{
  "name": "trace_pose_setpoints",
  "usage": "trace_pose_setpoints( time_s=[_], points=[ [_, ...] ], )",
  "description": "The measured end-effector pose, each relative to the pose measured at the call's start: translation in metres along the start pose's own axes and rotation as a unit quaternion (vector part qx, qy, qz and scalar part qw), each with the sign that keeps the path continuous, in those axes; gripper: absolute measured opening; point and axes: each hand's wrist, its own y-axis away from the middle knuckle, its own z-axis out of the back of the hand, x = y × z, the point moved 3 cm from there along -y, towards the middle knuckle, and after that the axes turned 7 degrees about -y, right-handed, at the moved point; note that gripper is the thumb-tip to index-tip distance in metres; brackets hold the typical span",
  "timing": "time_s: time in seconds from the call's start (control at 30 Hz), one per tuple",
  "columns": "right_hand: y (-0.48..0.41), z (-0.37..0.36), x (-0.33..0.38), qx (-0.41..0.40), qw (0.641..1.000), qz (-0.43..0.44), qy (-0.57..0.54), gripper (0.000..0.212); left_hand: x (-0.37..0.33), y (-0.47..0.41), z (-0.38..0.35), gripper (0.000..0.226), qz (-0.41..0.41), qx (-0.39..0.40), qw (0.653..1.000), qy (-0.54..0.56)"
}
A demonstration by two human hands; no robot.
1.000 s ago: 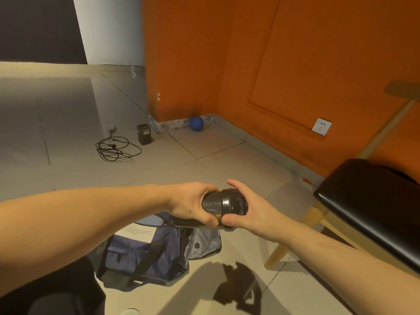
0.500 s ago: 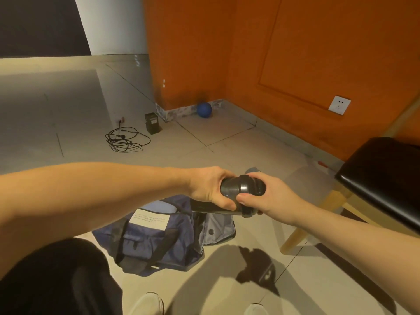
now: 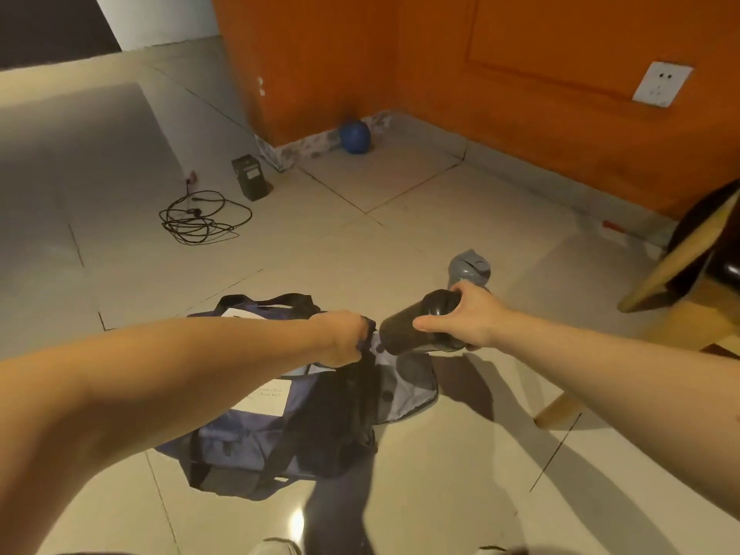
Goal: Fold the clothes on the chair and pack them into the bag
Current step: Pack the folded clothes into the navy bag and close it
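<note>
our left grip pinches the rim of the bag, holding its mouth open on the floor near us. our right grip wraps a dark roll just right of that opening, probably ready to slide it in. the chair stands far right.

Navy bag, black roll, orange wall, blue ball.

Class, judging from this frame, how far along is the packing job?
Done: a dark roll looks formed. In hand: right hand holds it at the navy bag, whose edge the left hand grips. Left: putting it inside; the chair is mostly out of frame.
</note>
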Motion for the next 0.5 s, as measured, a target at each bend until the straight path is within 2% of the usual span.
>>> trace_pose_setpoints(
  time_s=[0.07, 0.17, 0.27, 0.37, 0.5],
  points=[
    [-0.02, -0.022, -0.019, -0.004, 0.999, -0.041, -0.033, 0.105, 0.002, -0.016, -0.02, 0.045, 0.017, 0.011, 0.999, -0.029],
    [-0.041, -0.066, -0.047, 0.003, 0.992, -0.09, -0.085, 0.111, -0.002, -0.034, -0.041, 0.058, 0.058, -0.013, 0.998, -0.018],
    [-0.047, -0.099, -0.064, 0.0, 0.977, -0.149, -0.151, 0.105, -0.004, -0.049, -0.057, 0.063, 0.115, -0.041, 0.992, -0.01],
    [-0.053, -0.118, -0.07, -0.003, 0.961, -0.184, -0.208, 0.1, 0.003, -0.054, -0.066, 0.053, 0.144, -0.062, 0.987, -0.042],
    [-0.061, -0.127, -0.069, 0.007, 0.949, -0.203, -0.242, 0.108, 0.018, -0.051, -0.061, 0.033, 0.152, -0.074, 0.985, -0.036]
  ],
)
